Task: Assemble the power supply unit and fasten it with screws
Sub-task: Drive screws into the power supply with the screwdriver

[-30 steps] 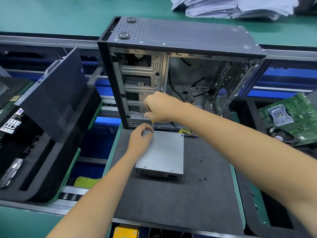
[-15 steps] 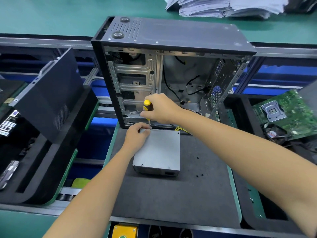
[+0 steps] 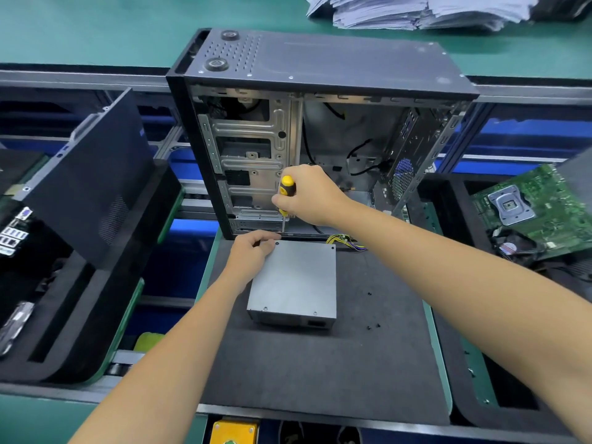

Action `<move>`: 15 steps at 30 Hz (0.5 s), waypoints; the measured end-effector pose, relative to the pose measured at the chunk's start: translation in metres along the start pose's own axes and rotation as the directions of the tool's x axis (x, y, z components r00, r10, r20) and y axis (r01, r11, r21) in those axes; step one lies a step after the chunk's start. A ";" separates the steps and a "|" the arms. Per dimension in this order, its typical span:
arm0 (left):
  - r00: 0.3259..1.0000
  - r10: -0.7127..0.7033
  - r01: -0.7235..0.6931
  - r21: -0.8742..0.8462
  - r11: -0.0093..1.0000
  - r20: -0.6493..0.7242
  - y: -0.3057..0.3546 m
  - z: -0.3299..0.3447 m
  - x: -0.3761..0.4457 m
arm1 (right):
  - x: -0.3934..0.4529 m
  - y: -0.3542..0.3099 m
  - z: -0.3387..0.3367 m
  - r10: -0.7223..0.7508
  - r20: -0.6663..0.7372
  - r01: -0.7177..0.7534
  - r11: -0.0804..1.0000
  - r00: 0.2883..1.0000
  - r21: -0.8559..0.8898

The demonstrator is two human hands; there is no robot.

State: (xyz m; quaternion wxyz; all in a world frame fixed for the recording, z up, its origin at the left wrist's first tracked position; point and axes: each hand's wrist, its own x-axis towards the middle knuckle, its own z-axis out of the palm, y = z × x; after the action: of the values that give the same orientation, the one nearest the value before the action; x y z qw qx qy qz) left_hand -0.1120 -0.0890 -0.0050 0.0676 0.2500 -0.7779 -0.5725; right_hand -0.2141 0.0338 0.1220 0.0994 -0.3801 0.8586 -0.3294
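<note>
Landmark: grey power supply unit [image 3: 293, 280], lying flat on the dark foam mat [image 3: 320, 373].

Left hand [image 3: 251, 254]: rests on the unit's far-left corner, fingers curled there, thumb and forefinger drawn together at the corner's edge. Cannot tell whether a screw sits between them.

Right hand [image 3: 309, 195]: above the unit's far edge, fingers wrapped round the yellow-and-black handle of a screwdriver [image 3: 284, 200]. Shaft points down; tip sits at the far-left corner of the unit, just beside the left fingertips.

Computer case [image 3: 320, 129]: stands upright directly behind the unit, open side facing the camera, metal drive bays and loose black cables visible inside. A bundle of yellow and coloured wires [image 3: 344, 242] lies at the unit's far-right corner, at the foot of the case.

Loose black screws [image 3: 373, 326] lie on the mat to the right of the unit, apart from it.

Black side panel [image 3: 93, 174] leans in a foam tray well to the left of the unit. Green motherboard [image 3: 531, 209] lies well to the right. Paper stack [image 3: 416, 9] lies far behind, beyond the case.
</note>
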 end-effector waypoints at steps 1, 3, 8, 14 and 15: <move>1.000 0.004 -0.004 0.009 1.000 -0.001 0.000 0.001 0.000 | -0.001 0.000 0.000 0.001 0.002 -0.001 1.000 1.000 0.004; 1.000 0.015 -0.015 0.039 0.999 -0.006 0.001 0.001 0.000 | -0.003 0.001 0.000 -0.003 0.004 0.003 1.000 1.000 0.008; 0.987 0.154 -0.140 0.250 0.958 -0.039 0.008 0.004 0.000 | -0.008 0.008 -0.006 -0.003 0.004 0.003 1.000 1.000 0.000; 0.952 0.305 -0.264 0.547 0.794 0.016 0.021 0.000 0.003 | -0.014 0.019 -0.015 0.018 -0.033 -0.018 1.000 0.999 -0.019; 0.954 0.297 -0.269 0.572 0.774 0.047 0.023 0.000 0.004 | -0.015 0.020 -0.015 0.022 -0.034 -0.022 1.000 0.999 -0.017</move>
State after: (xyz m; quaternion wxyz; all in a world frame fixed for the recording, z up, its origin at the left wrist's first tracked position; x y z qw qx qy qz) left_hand -0.1228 -0.0860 0.0158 0.0928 0.1519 -0.9405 -0.2896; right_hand -0.2224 0.0617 0.1193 0.0854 -0.3659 0.8670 -0.3272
